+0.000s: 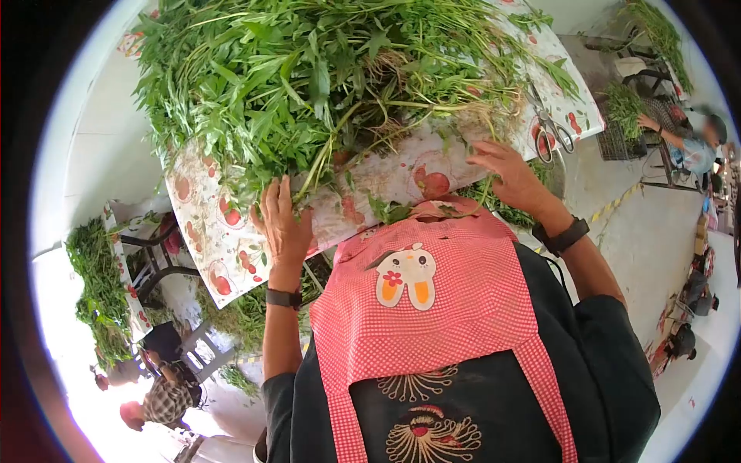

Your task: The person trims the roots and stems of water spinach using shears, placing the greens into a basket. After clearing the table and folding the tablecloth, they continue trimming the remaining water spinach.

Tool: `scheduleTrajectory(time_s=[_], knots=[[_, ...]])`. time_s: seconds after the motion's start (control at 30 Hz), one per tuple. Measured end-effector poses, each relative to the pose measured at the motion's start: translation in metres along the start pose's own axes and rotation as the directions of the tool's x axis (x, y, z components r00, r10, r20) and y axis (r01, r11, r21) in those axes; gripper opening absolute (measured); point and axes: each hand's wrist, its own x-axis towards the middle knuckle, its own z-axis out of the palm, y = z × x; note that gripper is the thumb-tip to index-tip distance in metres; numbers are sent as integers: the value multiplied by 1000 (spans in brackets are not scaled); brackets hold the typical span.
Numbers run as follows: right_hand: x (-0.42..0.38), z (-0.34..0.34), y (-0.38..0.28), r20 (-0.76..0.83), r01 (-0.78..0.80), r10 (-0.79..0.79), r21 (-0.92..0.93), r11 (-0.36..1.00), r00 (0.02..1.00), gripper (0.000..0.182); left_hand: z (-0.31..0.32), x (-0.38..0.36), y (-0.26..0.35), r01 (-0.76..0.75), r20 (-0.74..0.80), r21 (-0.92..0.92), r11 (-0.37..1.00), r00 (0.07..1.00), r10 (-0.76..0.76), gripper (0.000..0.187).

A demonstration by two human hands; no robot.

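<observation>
Left hand (283,224) spread flat against greens (309,85), steadying heap; right hand (511,176) spread beside stems, scissors (549,127) beyond on surface (224,247)

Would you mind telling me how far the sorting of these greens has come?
Done: nothing sorted shows on the table. In hand: the left hand and right hand both rest at the near edge of the big heap of greens, fingers in the stems. Left: nearly the whole heap; the scissors lie untouched.
</observation>
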Motion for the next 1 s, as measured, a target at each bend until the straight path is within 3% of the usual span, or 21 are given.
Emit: scheduleTrajectory(time_s=[0.1,0.17,0.2,0.23,0.27,0.33,0.4,0.43,0.47,0.5,0.53,0.57,0.6,0.67,0.7,0.73,0.77,0.8,0.87,0.93,1.0], knots=[[-9,-8,3,-31,-107,114,184,977,993,46,-8,-1,34,-26,-149,-30,999,989,21,64],[-12,-8,20,-355,-135,184,160,978,916,31,-5,-2,51,-104,-166,-73,992,982,91,63],[-15,-9,28,-357,-144,193,158,977,914,31,-3,-2,58,-174,-189,-106,979,970,152,63],[-20,-9,36,-326,-286,370,278,917,870,25,0,-1,65,-204,-193,-143,969,966,175,46],[-20,-9,42,-275,-413,533,390,823,801,19,2,-2,70,-212,-191,-145,966,964,183,46],[-17,-3,51,-351,-357,495,389,849,795,14,9,-2,82,-233,-116,-283,930,971,208,38],[-1,-12,30,339,-672,669,663,329,661,20,12,-4,99,-251,-127,-363,897,967,219,32],[1,0,29,340,-674,672,665,323,658,20,17,-7,106,-151,-9,-562,813,984,177,29],[2,20,32,417,-607,609,783,136,674,21,21,-8,114,-25,116,-723,691,981,157,25],[7,28,26,478,-526,530,848,-68,701,22,19,-6,123,-23,119,-722,692,980,157,25],[10,36,20,483,-529,529,845,-73,698,22,14,-5,132,111,303,-774,624,930,211,22],[13,39,3,502,-447,461,864,-233,731,24,9,-6,140,259,470,-790,556,838,277,21],[16,43,-9,507,-360,394,848,-390,767,28,9,-6,148,268,479,-786,557,833,276,21],[20,50,-22,557,-427,328,816,-391,763,28,13,1,163,439,660,-734,519,643,389,28],[20,53,-27,599,-489,261,784,-382,757,28,16,2,172,628,786,-609,484,560,263,31],[19,56,-32,606,-496,257,779,-384,753,28,28,1,171,635,789,-606,480,557,259,31],[18,58,-35,579,-493,243,803,-337,778,28,38,2,172,774,768,-627,90,595,237,32],[16,59,-36,553,-487,228,825,-288,802,29,44,0,171,771,756,-552,-317,623,200,33],[11,57,-31,563,-500,246,821,-276,789,28,41,-3,159,784,762,-558,-272,614,207,29],[9,53,-27,530,-467,279,844,-265,801,27,35,-6,148,780,754,-626,-2,606,254,25],[6,49,-20,546,-508,242,837,-204,802,26,27,0,138,779,765,-624,62,592,255,23]])
